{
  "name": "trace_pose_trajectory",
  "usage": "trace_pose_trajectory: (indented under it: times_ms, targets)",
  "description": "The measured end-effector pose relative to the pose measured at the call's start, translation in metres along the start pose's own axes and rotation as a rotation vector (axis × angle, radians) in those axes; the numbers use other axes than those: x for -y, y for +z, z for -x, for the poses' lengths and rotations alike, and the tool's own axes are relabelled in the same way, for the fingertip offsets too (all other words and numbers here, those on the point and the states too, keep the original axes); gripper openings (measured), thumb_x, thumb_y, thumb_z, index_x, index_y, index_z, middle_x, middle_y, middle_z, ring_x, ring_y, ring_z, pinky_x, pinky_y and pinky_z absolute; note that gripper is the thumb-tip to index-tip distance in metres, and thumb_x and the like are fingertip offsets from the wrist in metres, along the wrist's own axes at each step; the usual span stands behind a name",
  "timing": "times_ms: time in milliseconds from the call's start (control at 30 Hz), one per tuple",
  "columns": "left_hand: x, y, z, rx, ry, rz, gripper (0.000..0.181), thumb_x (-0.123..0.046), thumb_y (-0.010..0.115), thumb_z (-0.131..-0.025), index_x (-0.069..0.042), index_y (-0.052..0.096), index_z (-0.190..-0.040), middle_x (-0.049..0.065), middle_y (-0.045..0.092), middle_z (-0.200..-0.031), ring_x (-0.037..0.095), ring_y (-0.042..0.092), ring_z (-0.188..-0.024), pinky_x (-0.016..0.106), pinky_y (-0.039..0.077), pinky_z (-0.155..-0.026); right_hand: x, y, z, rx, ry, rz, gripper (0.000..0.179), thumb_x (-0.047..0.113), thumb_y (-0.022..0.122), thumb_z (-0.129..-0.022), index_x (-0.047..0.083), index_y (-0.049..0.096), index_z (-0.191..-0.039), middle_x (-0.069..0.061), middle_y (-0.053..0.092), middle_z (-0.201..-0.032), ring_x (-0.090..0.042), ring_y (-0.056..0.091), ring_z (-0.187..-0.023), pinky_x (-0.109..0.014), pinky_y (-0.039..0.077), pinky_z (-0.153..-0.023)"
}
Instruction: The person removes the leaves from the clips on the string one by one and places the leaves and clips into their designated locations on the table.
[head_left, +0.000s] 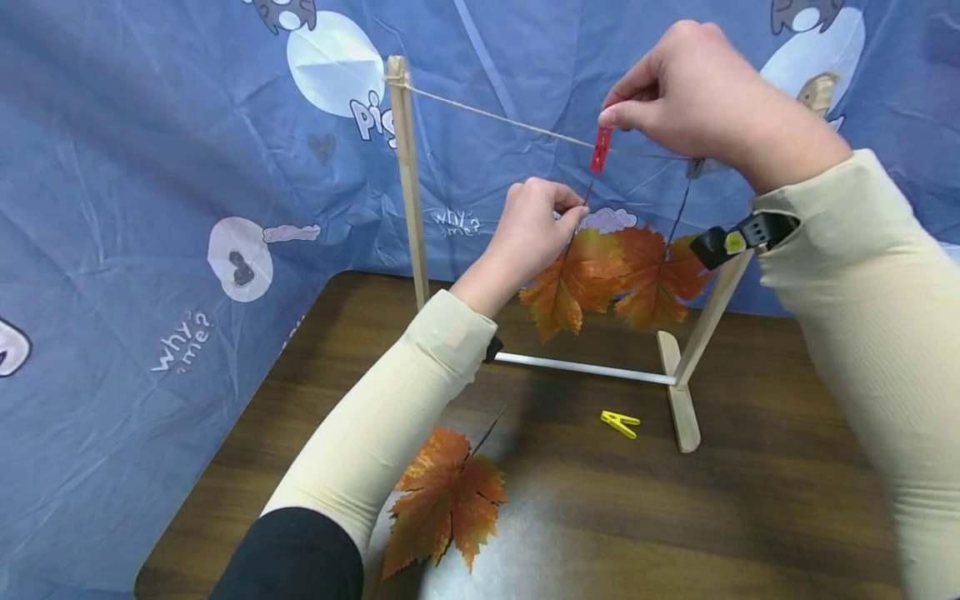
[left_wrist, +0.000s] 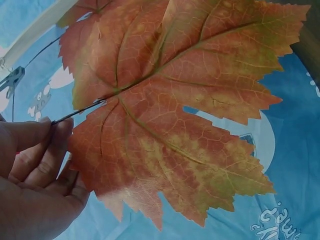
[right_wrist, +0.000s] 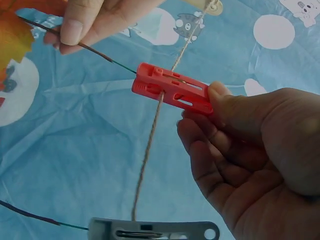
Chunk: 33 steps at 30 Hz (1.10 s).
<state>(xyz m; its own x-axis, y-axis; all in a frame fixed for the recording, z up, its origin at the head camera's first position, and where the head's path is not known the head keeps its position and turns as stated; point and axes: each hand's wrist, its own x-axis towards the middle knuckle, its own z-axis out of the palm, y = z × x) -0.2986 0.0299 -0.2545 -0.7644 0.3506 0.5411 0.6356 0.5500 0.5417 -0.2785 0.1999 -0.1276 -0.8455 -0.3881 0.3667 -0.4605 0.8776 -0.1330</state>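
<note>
My left hand (head_left: 536,221) pinches the thin dark stem of an orange maple leaf (left_wrist: 165,100), which hangs below the fingers. Above it my right hand (head_left: 690,92) holds the handle end of a red clothespin (right_wrist: 172,87) between thumb and fingers. The clothespin sits across the twine (right_wrist: 147,150), and the green tip of the leaf's stem reaches its jaw end in the right wrist view. Beside this leaf, a second maple leaf (head_left: 660,279) hangs from the twine by a grey clothespin (right_wrist: 150,229).
The twine runs between two wooden posts (head_left: 408,183), with a white rod (head_left: 585,367) low between them. On the brown table (head_left: 750,525) lie a yellow clothespin (head_left: 620,423) and another maple leaf (head_left: 450,500). A blue printed cloth (head_left: 150,125) hangs behind.
</note>
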Motion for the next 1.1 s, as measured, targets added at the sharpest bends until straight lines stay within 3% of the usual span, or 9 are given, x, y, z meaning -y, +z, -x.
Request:
trace_pose_trajectory:
  times_ms: [233, 400, 500, 700, 933, 1100]
  targets:
    - [0.003, 0.002, 0.004, 0.018, -0.002, 0.005, 0.012, -0.012, 0.072, -0.097, -0.006, 0.082, -0.095, 0.0, 0.076, -0.088, 0.012, 0.065, -0.081, 0.025, 0.046, -0.072, 0.001, -0.005, 0.0, -0.04, 0.027, -0.037, 0.036, 0.031, 0.059, -0.104, 0.002, 0.076, -0.118, -0.017, 0.073, -0.108, -0.022, 0.053, -0.082, -0.03, 0.039, -0.067]
    - [0.008, 0.003, 0.008, 0.005, 0.039, -0.001, 0.023, -0.011, 0.071, -0.097, -0.009, 0.072, -0.074, -0.004, 0.068, -0.074, 0.011, 0.059, -0.073, 0.025, 0.043, -0.071, 0.001, -0.009, 0.0, -0.033, 0.051, -0.038, 0.039, 0.032, 0.057, -0.105, 0.001, 0.073, -0.123, -0.018, 0.072, -0.112, -0.022, 0.053, -0.086, -0.03, 0.039, -0.071]
    - [0.01, 0.002, 0.011, 0.008, 0.039, -0.015, 0.027, -0.011, 0.072, -0.096, -0.01, 0.068, -0.069, -0.005, 0.065, -0.07, 0.011, 0.058, -0.073, 0.026, 0.043, -0.072, 0.0, -0.012, 0.001, -0.033, 0.072, -0.04, 0.04, 0.033, 0.056, -0.106, 0.002, 0.072, -0.125, -0.018, 0.071, -0.114, -0.021, 0.052, -0.087, -0.031, 0.038, -0.072]
    - [0.011, -0.002, 0.017, 0.046, -0.005, -0.039, 0.014, -0.014, 0.073, -0.097, -0.009, 0.081, -0.087, -0.003, 0.073, -0.081, 0.012, 0.063, -0.082, 0.026, 0.047, -0.075, -0.004, -0.017, 0.007, -0.043, 0.091, -0.054, 0.041, 0.035, 0.056, -0.105, 0.003, 0.072, -0.126, -0.017, 0.07, -0.113, -0.023, 0.05, -0.083, -0.033, 0.037, -0.069]
    - [0.015, -0.008, 0.026, 0.047, 0.014, -0.033, 0.013, -0.011, 0.073, -0.096, -0.008, 0.08, -0.085, -0.001, 0.074, -0.081, 0.014, 0.064, -0.08, 0.027, 0.046, -0.072, -0.005, -0.02, 0.013, -0.07, 0.089, -0.065, 0.041, 0.033, 0.054, -0.106, 0.001, 0.071, -0.127, -0.019, 0.069, -0.115, -0.023, 0.049, -0.083, -0.03, 0.037, -0.067]
    - [0.015, -0.013, 0.034, 0.078, -0.008, -0.044, 0.012, -0.013, 0.072, -0.097, -0.008, 0.082, -0.093, -0.001, 0.075, -0.087, 0.015, 0.066, -0.086, 0.026, 0.049, -0.075, -0.006, -0.023, 0.015, -0.086, 0.076, -0.073, 0.042, 0.034, 0.053, -0.107, 0.002, 0.07, -0.128, -0.017, 0.068, -0.116, -0.022, 0.049, -0.087, -0.031, 0.037, -0.07]
